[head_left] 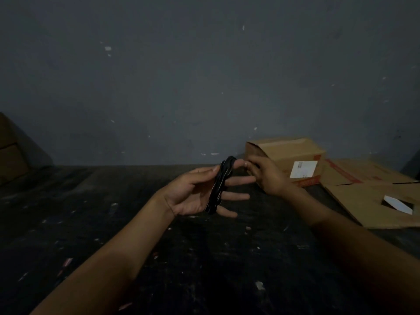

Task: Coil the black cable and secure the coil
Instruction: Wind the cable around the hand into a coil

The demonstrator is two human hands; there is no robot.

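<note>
The black cable (219, 185) is wound in several loops around the spread fingers of my left hand (193, 194), palm up, thumb pressing on the loops. The coil runs from the index finger down to the little finger. My right hand (266, 173) is just right of the coil's top, its fingertips pinched together near my left index fingertip. Whether it pinches the cable's end is too dark to tell. Both hands hover above a dark floor.
A cardboard box (293, 155) with a white label stands behind my right hand, against the grey wall. Flattened cardboard (363, 196) lies to the right. Another box (9, 151) sits at the far left. The dark floor (204, 258) is speckled with scraps.
</note>
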